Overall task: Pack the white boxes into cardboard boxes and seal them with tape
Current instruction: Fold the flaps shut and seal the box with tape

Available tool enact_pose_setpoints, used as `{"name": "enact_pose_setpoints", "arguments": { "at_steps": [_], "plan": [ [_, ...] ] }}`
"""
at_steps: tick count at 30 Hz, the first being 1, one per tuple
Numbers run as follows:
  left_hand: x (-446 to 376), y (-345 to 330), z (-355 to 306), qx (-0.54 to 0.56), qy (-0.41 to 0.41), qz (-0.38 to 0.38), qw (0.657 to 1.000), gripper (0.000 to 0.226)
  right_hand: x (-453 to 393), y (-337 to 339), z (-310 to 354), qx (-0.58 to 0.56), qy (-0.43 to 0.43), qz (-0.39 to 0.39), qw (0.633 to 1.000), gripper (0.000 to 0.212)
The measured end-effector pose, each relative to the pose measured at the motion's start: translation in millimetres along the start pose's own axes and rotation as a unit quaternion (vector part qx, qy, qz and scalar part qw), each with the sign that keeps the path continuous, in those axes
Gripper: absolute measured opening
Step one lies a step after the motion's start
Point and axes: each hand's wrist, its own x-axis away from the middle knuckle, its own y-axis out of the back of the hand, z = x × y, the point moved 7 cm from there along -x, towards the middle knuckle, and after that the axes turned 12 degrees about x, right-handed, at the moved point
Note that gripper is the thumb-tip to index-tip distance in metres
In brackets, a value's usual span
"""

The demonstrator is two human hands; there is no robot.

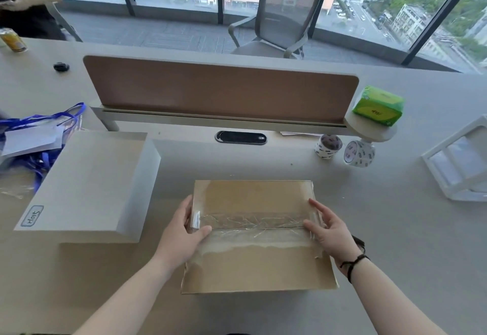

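Both hands hold the carton (253,263) between them on the counter (395,255): left hand (184,240) gripping its left edge, thumb on the clear tape (253,222); right hand (330,232) flat-fingered on the right end. Beyond the left hand lies a white box (87,182) with a handwritten label, seemingly "Hois". Beyond the right hand stand two printed tape rolls (328,146), their print unreadable.

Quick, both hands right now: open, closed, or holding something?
Left hand: grips the left end of the cardboard box, thumb on the clear tape.
Right hand: open, straight fingers pressing the tape at the box's right end.
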Motion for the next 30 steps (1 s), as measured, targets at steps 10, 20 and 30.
{"name": "enact_pose_setpoints", "arguments": {
  "at_steps": [10, 20, 30],
  "plan": [
    [-3, -6, -9, 0.077, -0.007, -0.002, 0.997, 0.05, 8, 0, -10, -0.063, -0.025, -0.048, 0.997, 0.055],
    [-11, -12, -4, 0.115, -0.008, 0.002, 0.993, 0.05, -2, 5, -30, -0.105, -0.068, -0.069, 0.99, 0.047],
    [-14, -10, -12, 0.002, -0.044, -0.047, 0.998, 0.037, -4, 9, -30, -0.097, -0.078, -0.074, 0.989, 0.048]
  ]
}}
